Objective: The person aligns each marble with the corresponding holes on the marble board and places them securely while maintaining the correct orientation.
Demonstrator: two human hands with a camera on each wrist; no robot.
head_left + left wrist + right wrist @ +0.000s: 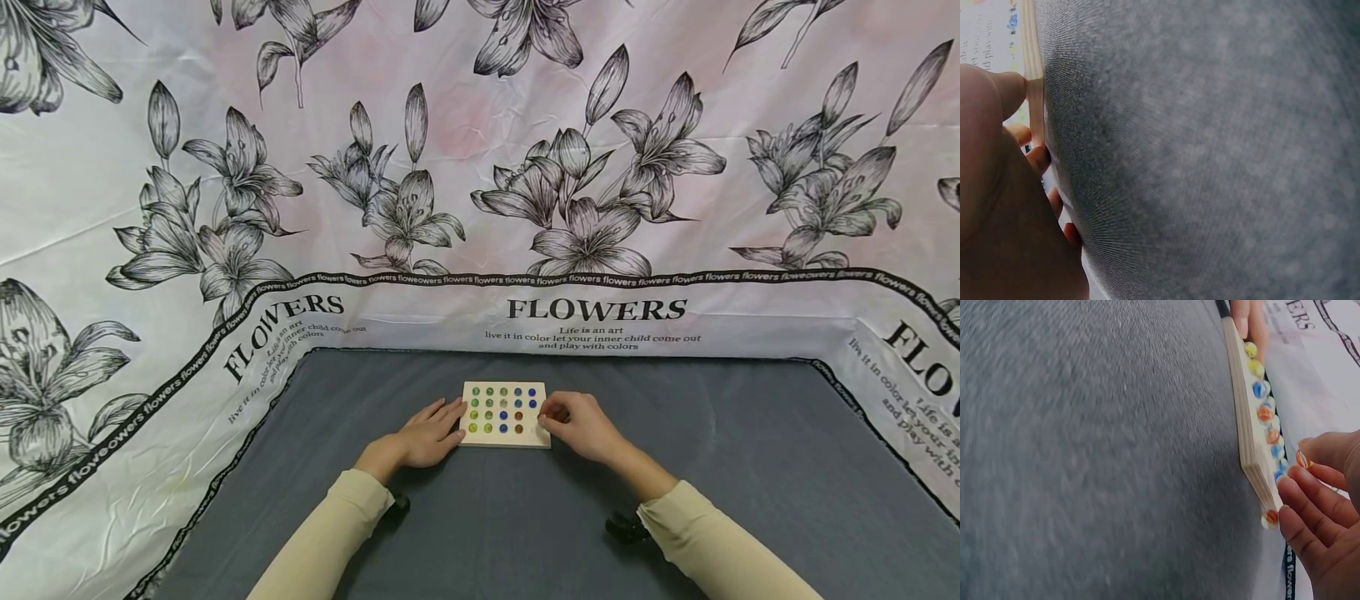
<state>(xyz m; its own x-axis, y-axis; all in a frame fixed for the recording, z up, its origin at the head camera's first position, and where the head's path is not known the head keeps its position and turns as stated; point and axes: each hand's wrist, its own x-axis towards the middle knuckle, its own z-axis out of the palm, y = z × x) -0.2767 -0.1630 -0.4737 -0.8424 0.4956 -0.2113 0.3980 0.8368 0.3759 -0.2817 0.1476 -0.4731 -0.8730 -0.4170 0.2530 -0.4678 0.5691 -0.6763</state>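
A pale wooden board lies on the dark cloth, with rows of glass marbles in green, yellow, blue and orange-brown. My left hand rests at its left edge, fingers stretched out and thumb against the board's side. Over the right edge is my right hand. In the right wrist view its thumb and forefinger pinch an orange-and-white marble beside the row of set marbles. Another orange marble shows at the board's near corner, right by the lower fingertips.
Dark grey cloth covers the surface around the board. Behind and at the sides runs a white cloth with printed flowers and lettering. Black wrist-worn devices sit under both forearms.
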